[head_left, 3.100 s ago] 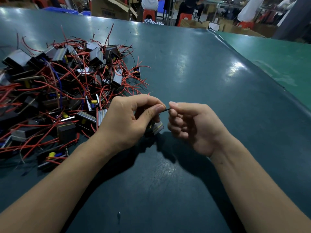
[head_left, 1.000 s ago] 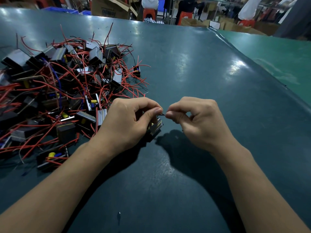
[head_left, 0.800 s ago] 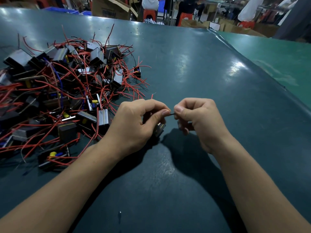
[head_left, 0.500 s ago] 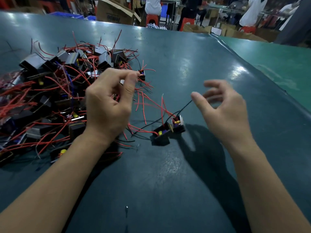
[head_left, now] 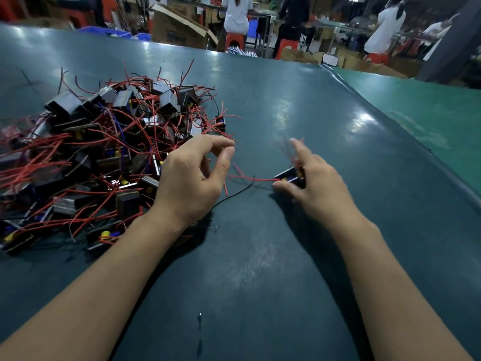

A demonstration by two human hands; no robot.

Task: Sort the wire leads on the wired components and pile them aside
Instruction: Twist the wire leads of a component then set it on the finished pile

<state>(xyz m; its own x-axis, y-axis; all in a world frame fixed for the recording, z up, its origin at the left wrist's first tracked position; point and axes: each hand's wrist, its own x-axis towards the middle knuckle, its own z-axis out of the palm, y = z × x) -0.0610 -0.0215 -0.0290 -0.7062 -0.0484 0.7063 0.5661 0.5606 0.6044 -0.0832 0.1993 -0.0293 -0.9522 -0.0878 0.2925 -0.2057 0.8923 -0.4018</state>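
Note:
A big pile of black wired components [head_left: 117,152] with tangled red leads covers the left of the dark green table [head_left: 260,256]. One separate wired component [head_left: 287,175] lies right of the pile, its red leads [head_left: 250,179] and a black lead [head_left: 234,194] trailing left. My right hand [head_left: 320,186] grips this component between thumb and fingers; the forefinger is stretched out and blurred. My left hand [head_left: 192,178] hovers at the pile's right edge, thumb and forefinger curled but apart, holding nothing that I can see.
The table's right edge [head_left: 406,142] borders a lighter green table [head_left: 437,110]. Two small bits [head_left: 200,315] lie near the front. Cardboard boxes [head_left: 179,29], red stools and seated people stand beyond the far edge.
My right hand has dropped onto the loose component and taken hold of it, shifting it right. My left hand has lowered from above the pile and its pinch has opened.

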